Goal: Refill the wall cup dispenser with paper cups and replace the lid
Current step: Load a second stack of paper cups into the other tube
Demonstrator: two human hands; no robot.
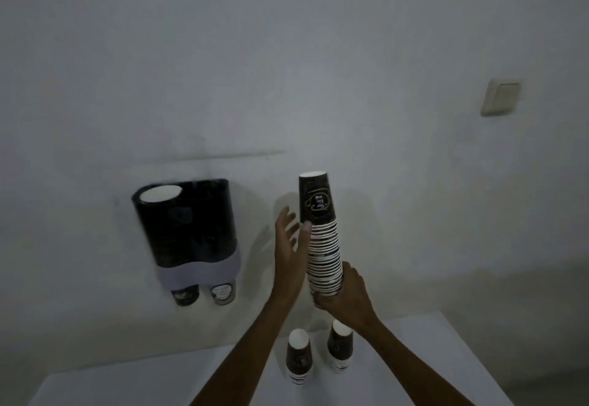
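Note:
A tall stack of dark paper cups (322, 240) stands bottom-up in the air, right of the wall dispenser. My right hand (345, 295) grips its lower end. My left hand (291, 240) rests open against the stack's left side, thumb touching it. The black two-tube wall cup dispenser (188, 227) hangs at left with no lid on it; a white cup bottom shows in its left tube (161, 193). Cups poke out under its grey base (204, 292). No lid is in view.
Two short stacks of cups (299, 358) (340, 346) stand upside down on the white table (430, 358) below my arms. A light switch (501, 96) sits on the wall at upper right.

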